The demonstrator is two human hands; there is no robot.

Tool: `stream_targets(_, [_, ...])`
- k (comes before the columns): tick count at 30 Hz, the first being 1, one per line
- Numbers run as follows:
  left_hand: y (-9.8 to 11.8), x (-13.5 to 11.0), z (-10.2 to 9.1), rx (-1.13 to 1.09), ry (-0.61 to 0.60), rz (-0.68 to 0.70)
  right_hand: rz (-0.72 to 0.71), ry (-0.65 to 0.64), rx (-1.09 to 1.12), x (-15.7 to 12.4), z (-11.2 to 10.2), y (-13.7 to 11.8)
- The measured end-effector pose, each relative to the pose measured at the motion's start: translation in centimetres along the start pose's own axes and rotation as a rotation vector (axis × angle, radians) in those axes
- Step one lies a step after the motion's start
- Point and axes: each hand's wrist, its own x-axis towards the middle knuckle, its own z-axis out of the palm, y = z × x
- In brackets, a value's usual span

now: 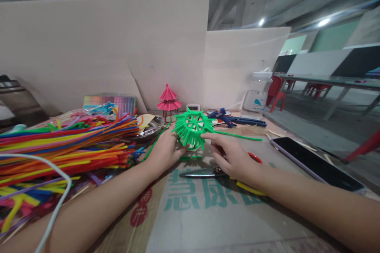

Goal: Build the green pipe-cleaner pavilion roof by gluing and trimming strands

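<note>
A round, spoked green pipe-cleaner model [194,124] with a fringe of short strips stands in front of me. My left hand [168,146] grips it from the left, its thumb low at the near edge and its other fingers partly hidden behind. The index finger of my right hand [230,154] reaches out to the fringe on the right side, apart from the thumb. A long green pipe cleaner [240,136] sticks out to the right past that hand. Under the right hand lie scissors [202,173], their orange handle partly covered.
Bundles of coloured pipe cleaners [68,146] crowd the left, crossed by a white cable [63,174]. Behind stand a pink pagoda model [168,99], a metal bowl [154,126], a blue glue gun [222,116] and a clear bottle [257,93]. A phone [316,162] lies right.
</note>
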Motion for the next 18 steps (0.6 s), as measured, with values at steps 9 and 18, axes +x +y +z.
stream_targets(9, [0.31, 0.13, -0.17, -0.006, -0.033, -0.038, 0.004, 0.055, 0.106, -0.24, 0.47, 0.24])
stream_targets(18, [0.17, -0.04, -0.19, -0.015, -0.015, -0.028, 0.217, -0.108, 0.081, 0.52, 0.03, -0.58])
